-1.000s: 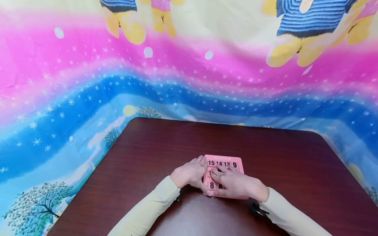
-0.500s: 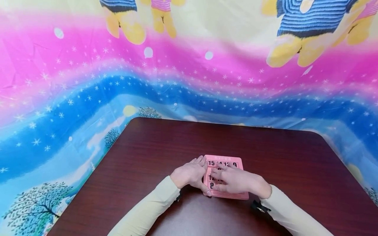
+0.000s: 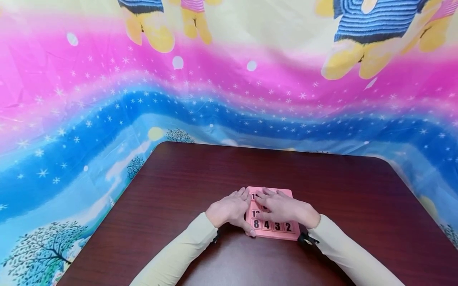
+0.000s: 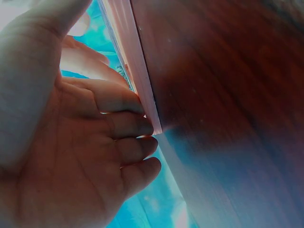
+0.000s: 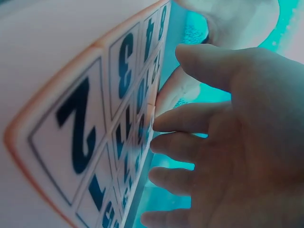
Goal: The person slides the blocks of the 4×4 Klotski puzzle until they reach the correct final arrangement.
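Observation:
A pink sliding number puzzle (image 3: 275, 234) lies flat on the table with its number tiles facing up. My left hand (image 3: 230, 208) rests along the puzzle's left side, thumb by the near corner and fingers toward the far corner; in the left wrist view the fingertips meet the board's edge (image 4: 137, 61). Over the upper tiles spreads my right hand (image 3: 286, 207), its fingers nearly straight and covering most of the upper numbers. Tiles 8, 4, 3 and 2 show in the near row. Whether every right fingertip touches a tile, I cannot tell.
A dark brown wooden table (image 3: 200, 171) with rounded far corners holds the puzzle. Behind and beside it hangs a colourful cloth (image 3: 222, 91) printed with bears and snowflakes. A black strap (image 3: 307, 238) is at my right wrist.
My right hand has moved toward the puzzle's far side, uncovering the near row. The 12 tile has slid nearer to the bottom row. My left hand stays in place.

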The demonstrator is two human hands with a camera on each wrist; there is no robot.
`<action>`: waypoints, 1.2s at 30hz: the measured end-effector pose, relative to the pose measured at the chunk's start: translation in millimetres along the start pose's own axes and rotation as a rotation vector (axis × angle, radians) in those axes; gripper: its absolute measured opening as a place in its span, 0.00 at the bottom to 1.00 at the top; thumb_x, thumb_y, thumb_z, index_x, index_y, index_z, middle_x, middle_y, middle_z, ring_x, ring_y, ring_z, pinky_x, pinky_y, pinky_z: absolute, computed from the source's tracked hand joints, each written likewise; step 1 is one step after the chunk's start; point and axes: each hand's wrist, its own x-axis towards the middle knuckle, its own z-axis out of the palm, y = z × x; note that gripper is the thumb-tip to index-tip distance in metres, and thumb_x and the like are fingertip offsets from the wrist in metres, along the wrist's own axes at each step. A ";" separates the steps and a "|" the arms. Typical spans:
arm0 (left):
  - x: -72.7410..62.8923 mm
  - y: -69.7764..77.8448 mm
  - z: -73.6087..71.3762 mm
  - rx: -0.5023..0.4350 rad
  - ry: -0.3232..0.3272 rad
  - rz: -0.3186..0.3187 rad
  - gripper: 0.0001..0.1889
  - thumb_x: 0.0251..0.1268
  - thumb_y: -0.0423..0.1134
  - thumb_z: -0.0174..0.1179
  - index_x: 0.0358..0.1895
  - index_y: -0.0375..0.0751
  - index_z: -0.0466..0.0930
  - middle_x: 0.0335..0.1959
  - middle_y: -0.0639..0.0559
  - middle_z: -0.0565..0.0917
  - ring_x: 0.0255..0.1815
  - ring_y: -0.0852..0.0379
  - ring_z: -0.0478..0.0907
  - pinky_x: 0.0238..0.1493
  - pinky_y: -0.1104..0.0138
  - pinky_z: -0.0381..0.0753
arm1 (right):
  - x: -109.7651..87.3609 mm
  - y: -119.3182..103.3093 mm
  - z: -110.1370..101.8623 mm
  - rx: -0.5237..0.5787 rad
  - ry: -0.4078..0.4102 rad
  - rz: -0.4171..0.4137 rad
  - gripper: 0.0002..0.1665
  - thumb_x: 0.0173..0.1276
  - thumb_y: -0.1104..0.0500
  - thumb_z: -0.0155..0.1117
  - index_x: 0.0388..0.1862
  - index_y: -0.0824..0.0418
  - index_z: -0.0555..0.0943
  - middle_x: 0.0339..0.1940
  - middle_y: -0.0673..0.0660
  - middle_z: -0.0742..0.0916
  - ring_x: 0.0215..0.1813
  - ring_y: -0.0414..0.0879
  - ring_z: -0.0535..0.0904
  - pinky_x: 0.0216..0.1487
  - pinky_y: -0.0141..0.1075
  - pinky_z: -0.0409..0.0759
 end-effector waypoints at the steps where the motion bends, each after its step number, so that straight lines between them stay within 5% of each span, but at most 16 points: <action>1: 0.2 -0.2 0.1 -0.002 0.000 0.001 0.66 0.41 0.78 0.63 0.78 0.37 0.51 0.81 0.42 0.50 0.82 0.49 0.45 0.82 0.60 0.51 | 1.1 0.0 0.2 0.000 -0.003 0.003 0.40 0.72 0.38 0.55 0.74 0.59 0.66 0.77 0.60 0.68 0.80 0.61 0.53 0.73 0.69 0.55; 26: -0.6 -1.1 1.2 -0.005 0.015 0.020 0.65 0.42 0.77 0.64 0.78 0.35 0.51 0.80 0.40 0.49 0.82 0.48 0.46 0.81 0.60 0.52 | -8.5 -17.1 3.0 -0.044 -0.024 -0.006 0.35 0.71 0.42 0.58 0.72 0.56 0.70 0.75 0.58 0.71 0.79 0.59 0.58 0.75 0.65 0.57; 36: -0.3 -0.2 1.2 0.012 0.013 0.024 0.65 0.42 0.78 0.63 0.77 0.35 0.52 0.81 0.41 0.49 0.82 0.48 0.45 0.82 0.60 0.51 | -16.3 -2.1 -6.0 0.020 0.001 0.011 0.36 0.72 0.42 0.57 0.72 0.58 0.69 0.76 0.60 0.68 0.80 0.62 0.52 0.75 0.66 0.53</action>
